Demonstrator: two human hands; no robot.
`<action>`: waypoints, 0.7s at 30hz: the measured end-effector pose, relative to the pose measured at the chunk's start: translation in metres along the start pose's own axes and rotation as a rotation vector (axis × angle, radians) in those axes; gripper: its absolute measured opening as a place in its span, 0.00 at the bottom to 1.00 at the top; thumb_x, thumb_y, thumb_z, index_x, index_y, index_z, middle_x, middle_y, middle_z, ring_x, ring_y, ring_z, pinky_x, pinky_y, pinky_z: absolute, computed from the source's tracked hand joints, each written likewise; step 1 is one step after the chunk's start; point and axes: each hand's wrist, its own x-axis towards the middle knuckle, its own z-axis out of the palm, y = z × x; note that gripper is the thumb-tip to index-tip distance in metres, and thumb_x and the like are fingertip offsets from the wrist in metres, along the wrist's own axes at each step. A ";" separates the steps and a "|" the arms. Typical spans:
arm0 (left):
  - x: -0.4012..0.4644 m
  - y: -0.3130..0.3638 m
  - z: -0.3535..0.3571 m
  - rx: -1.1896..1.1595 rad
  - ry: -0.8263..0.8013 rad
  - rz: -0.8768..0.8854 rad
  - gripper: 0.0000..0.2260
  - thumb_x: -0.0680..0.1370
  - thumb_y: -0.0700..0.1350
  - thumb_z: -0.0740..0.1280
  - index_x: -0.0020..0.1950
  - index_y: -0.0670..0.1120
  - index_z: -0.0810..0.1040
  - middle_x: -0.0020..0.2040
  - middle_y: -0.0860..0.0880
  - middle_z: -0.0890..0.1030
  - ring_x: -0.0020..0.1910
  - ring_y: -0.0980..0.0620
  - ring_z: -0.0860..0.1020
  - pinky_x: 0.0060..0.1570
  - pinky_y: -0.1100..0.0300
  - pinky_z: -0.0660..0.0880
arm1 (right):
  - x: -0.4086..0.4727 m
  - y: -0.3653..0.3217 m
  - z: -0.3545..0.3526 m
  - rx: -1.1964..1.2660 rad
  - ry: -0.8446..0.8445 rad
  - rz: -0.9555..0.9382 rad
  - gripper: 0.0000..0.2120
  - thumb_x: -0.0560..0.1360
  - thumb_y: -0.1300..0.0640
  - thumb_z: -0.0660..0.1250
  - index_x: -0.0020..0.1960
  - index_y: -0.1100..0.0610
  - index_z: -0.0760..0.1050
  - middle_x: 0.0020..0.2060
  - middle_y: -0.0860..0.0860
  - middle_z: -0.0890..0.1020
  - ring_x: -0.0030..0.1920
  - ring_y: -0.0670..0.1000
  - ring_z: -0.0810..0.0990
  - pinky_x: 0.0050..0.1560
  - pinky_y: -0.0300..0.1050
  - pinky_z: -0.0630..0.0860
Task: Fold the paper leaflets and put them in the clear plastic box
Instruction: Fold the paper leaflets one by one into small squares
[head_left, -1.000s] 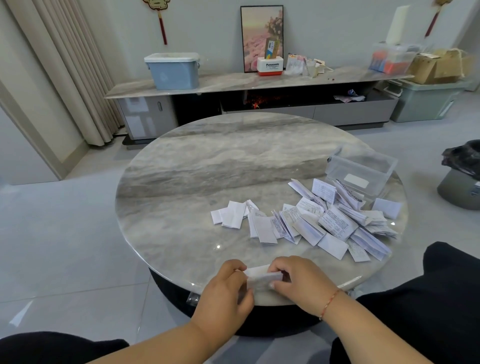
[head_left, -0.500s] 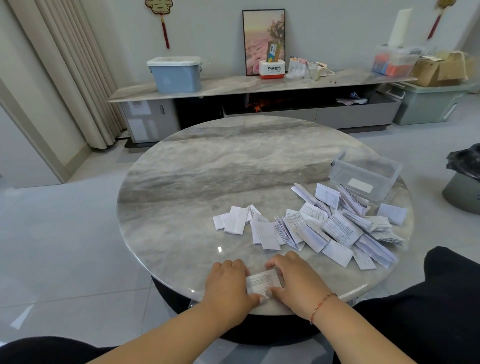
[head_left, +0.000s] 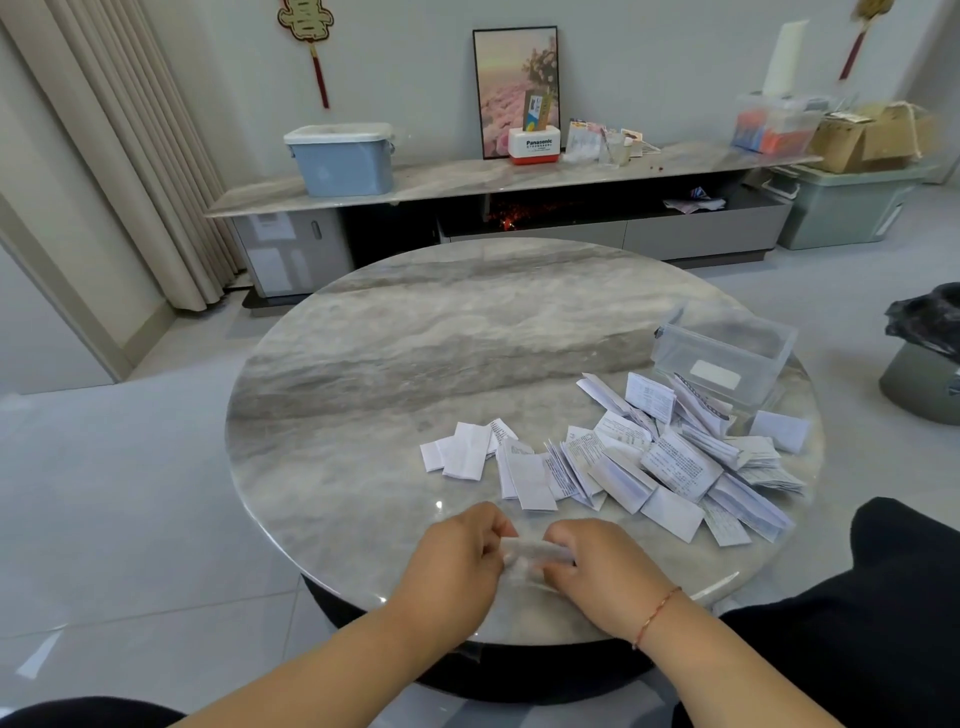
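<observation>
My left hand (head_left: 457, 564) and my right hand (head_left: 597, 571) pinch the two ends of one small folded leaflet (head_left: 532, 552) just above the near edge of the round marble table (head_left: 415, 364). The leaflet is blurred and partly hidden by my fingers. Several more white leaflets (head_left: 670, 462) lie in a loose pile to the right of the table's middle, with a smaller group (head_left: 467, 449) to their left. The clear plastic box (head_left: 724, 358) stands at the table's right edge, behind the pile, with some leaflets leaning against its front wall.
My dark-clothed legs show at the bottom right (head_left: 883, 597) and bottom left. A bin with a black bag (head_left: 924, 353) stands on the floor to the right. A low marble TV cabinet (head_left: 467, 182) with a blue box (head_left: 340, 158) runs along the far wall.
Half a second ago both hands pressed the leaflet flat on the table. Now they have lifted it slightly and hold it by its ends, folded narrower.
</observation>
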 end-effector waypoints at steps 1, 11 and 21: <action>0.001 0.001 -0.003 -0.038 0.014 -0.017 0.10 0.75 0.37 0.65 0.41 0.52 0.74 0.29 0.54 0.74 0.27 0.61 0.69 0.28 0.71 0.63 | -0.001 0.000 -0.004 0.042 -0.004 0.022 0.17 0.74 0.51 0.65 0.30 0.50 0.62 0.29 0.47 0.70 0.34 0.48 0.71 0.32 0.36 0.62; -0.002 0.028 -0.012 -1.387 -0.071 -0.371 0.18 0.73 0.43 0.69 0.61 0.41 0.72 0.54 0.42 0.81 0.44 0.45 0.78 0.43 0.50 0.74 | -0.009 -0.049 0.004 1.384 0.014 0.345 0.07 0.75 0.68 0.64 0.38 0.63 0.75 0.23 0.55 0.76 0.19 0.46 0.70 0.16 0.35 0.64; 0.010 0.013 -0.045 -1.627 0.156 -0.709 0.17 0.81 0.49 0.57 0.60 0.39 0.76 0.38 0.44 0.75 0.34 0.48 0.72 0.44 0.51 0.73 | 0.031 0.008 0.010 -0.200 0.587 -0.009 0.18 0.51 0.52 0.81 0.39 0.49 0.79 0.31 0.45 0.75 0.35 0.51 0.76 0.33 0.44 0.72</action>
